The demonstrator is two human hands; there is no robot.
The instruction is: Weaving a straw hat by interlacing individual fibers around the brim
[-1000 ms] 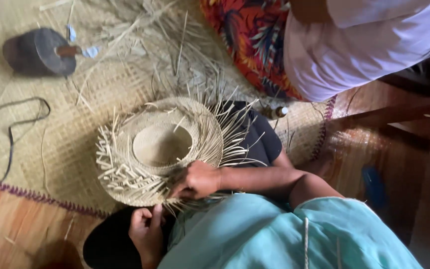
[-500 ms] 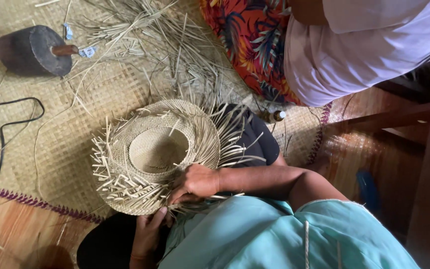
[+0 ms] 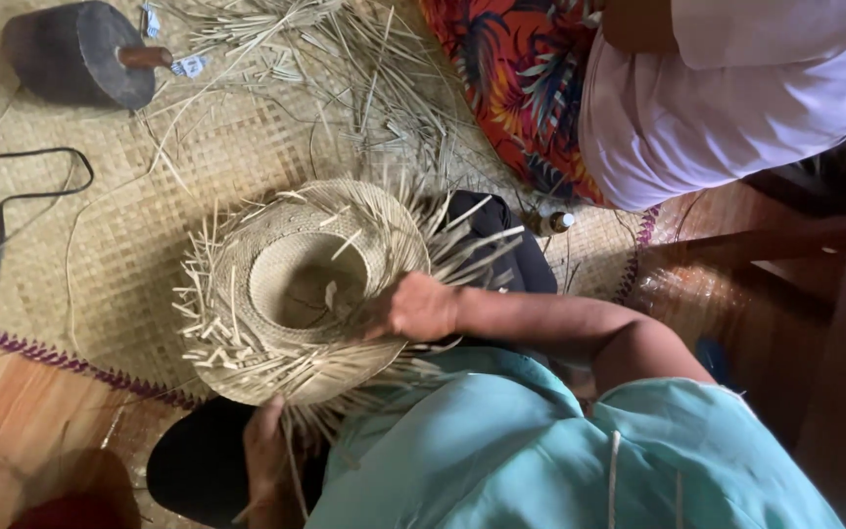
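Observation:
A half-woven straw hat (image 3: pixel 247 245) with loose strand ends sticking out around its brim rests on my lap, crown opening facing up. My right hand (image 3: pixel 415 308) reaches in from the right and lies on the brim's right side next to the crown, fingers closed on the weave. At the brim's near edge my left hand (image 3: pixel 264 446) sits under the hat, fingers curled around hanging strands. My teal shirt (image 3: pixel 560 460) fills the lower right and hides the left arm.
A woven mat (image 3: pixel 119 245) covers the floor. A dark round wooden block with a handle (image 3: pixel 75 54) lies far left, beside a black cable (image 3: pixel 12 201). Loose straw strips (image 3: pixel 345 59) are scattered at the top. Another person in white and a red floral cloth (image 3: pixel 511 78) sits top right, with a small bottle (image 3: pixel 552 222) nearby.
My right hand has moved from the brim's near edge up to the side beside the crown. The hat has shifted slightly on my lap. The left hand stays under the near edge.

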